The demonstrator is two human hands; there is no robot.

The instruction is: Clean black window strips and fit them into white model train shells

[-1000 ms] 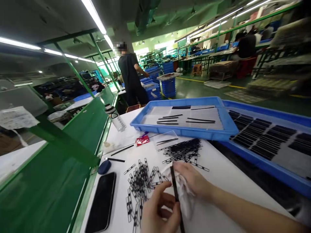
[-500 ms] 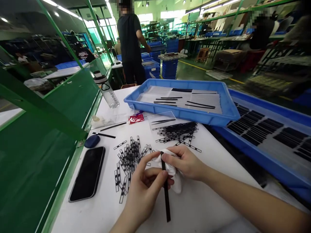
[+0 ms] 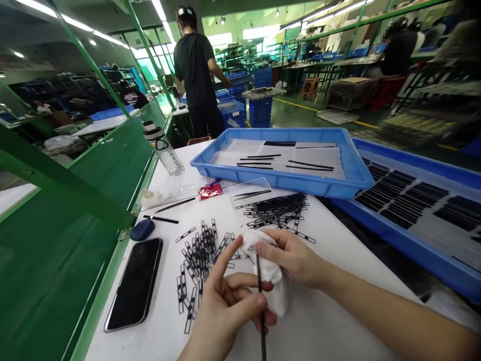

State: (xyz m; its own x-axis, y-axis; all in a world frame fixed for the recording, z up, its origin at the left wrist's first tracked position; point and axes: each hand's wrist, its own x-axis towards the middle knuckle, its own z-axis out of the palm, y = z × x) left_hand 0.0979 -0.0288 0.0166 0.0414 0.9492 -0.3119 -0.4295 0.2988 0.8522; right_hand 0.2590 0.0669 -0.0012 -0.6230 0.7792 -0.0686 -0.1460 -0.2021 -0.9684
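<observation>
A narrow black strip points lengthwise toward me, its lower end running out of the picture's bottom. My left hand pinches it between thumb and fingers, with the index finger stretched away. At the strip's far end my right hand is closed on a crumpled white cloth, which wraps the strip's tip and hides it. Just left of my hands lies a loose pile of small black-framed pieces. Beyond them is a second heap of dark framed strips.
A blue tray with black strips stands at the back, another blue tray at right. On the left are a phone, a dark blue round case and a water bottle. A red packet lies mid-table. A person stands beyond.
The strip has turned from its flat face to its thin edge and shifted toward me. My left thumb and fingers have moved lower, and the cloth now covers the strip's far tip.
</observation>
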